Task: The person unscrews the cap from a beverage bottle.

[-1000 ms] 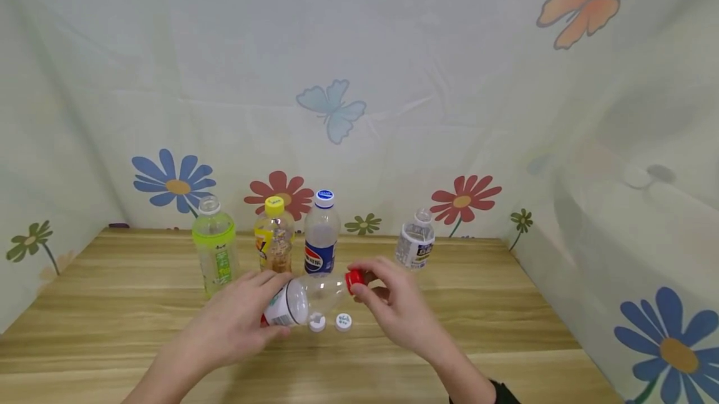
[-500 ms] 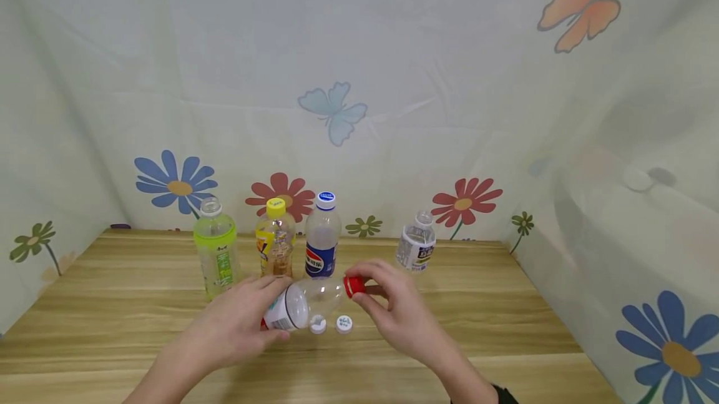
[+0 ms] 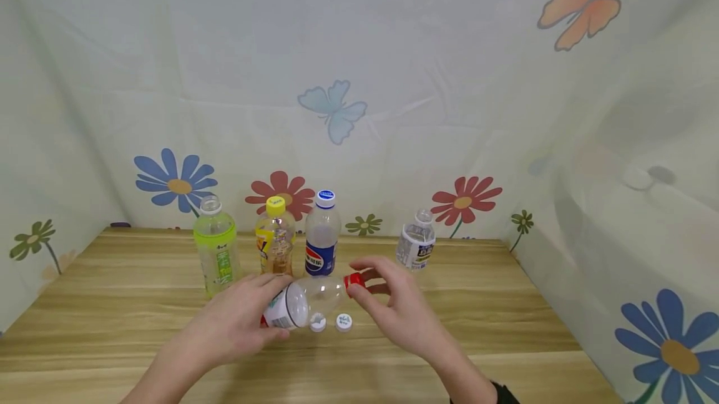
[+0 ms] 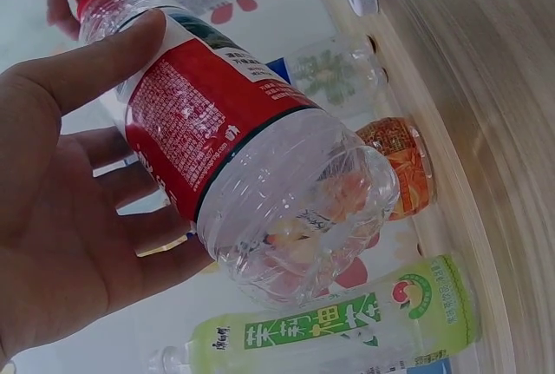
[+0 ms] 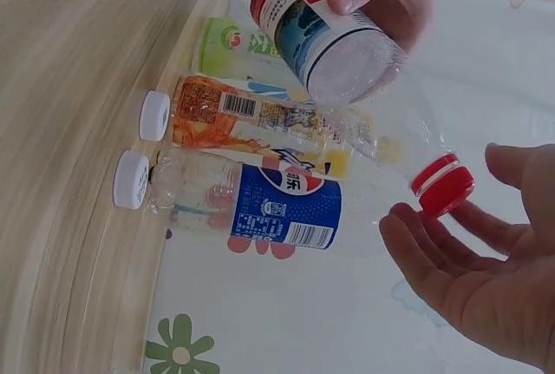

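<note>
My left hand (image 3: pixel 233 313) grips a clear plastic bottle (image 3: pixel 320 291) round its red and white label (image 4: pixel 191 105). The bottle is tilted towards lying flat, its neck pointing right. A red cap (image 5: pixel 445 187) sits on the neck. Around that cap my right hand (image 3: pixel 401 307) has its fingers spread; in the right wrist view the thumb stands apart from the cap and the fingertips are close beside it. Two white caps, one (image 3: pixel 317 323) partly behind the bottle and another (image 3: pixel 344 323) to its right, lie on the wooden table (image 3: pixel 337 369).
Behind the hands stand an uncapped green-labelled bottle (image 3: pixel 218 254), a yellow-capped bottle (image 3: pixel 275 241) and a Pepsi bottle (image 3: pixel 321 248) with its white and blue cap. A clear uncapped bottle (image 3: pixel 415 245) is at the back right. A flowered cloth (image 3: pixel 359 160) hangs beyond the table.
My right fingers turned on the red cap, then loosened and spread from it. The left hand keeps its grip on the bottle, almost unmoved.
</note>
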`<state>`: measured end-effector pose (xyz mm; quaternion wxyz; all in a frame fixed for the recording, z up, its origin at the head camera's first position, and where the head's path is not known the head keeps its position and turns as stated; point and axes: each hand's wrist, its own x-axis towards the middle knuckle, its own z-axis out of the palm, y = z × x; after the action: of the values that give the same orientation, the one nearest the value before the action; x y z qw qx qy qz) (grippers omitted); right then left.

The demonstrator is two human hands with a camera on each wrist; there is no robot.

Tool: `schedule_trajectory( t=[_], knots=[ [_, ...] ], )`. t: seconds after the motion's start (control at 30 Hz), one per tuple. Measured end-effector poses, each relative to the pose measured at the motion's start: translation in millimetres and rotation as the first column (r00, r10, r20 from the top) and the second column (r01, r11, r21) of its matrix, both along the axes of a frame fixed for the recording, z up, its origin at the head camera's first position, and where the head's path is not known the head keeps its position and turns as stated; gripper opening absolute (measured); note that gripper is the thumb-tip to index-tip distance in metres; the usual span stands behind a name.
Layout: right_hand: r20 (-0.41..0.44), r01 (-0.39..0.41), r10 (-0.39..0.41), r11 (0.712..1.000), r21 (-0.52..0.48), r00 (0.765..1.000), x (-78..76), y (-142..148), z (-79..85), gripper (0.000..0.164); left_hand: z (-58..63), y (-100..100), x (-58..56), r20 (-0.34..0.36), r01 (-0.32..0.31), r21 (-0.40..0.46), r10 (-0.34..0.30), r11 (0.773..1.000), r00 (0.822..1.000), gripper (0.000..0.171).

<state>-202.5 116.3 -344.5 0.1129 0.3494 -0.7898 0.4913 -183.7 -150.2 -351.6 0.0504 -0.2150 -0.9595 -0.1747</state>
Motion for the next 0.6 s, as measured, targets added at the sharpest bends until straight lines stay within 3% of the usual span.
schedule_trajectory(
  t=[0.13, 0.3, 0.6],
  knots=[
    [0.066, 0.048, -0.050, 0.998, 0.037, 0.997, -2.3, 2.0, -2.7, 0.025, 0.7, 0.7, 1.2, 0.002, -0.001, 0.005, 0.001, 1.000, 1.000, 0.066],
    [0.114, 0.049, -0.055, 0.997, 0.056, 0.992, -2.8, 2.2, -2.1, 0.017, 1.8, 2.2, 1.8, 0.013, -0.015, 0.000, 0.015, 1.000, 1.000, 0.067],
    [0.114, 0.019, -0.022, 0.999, 0.027, 0.993, -2.9, 1.4, -2.2, 0.012, 1.4, 2.2, 1.8, 0.012, -0.012, 0.000, 0.012, 1.000, 1.000, 0.067]
  ],
)
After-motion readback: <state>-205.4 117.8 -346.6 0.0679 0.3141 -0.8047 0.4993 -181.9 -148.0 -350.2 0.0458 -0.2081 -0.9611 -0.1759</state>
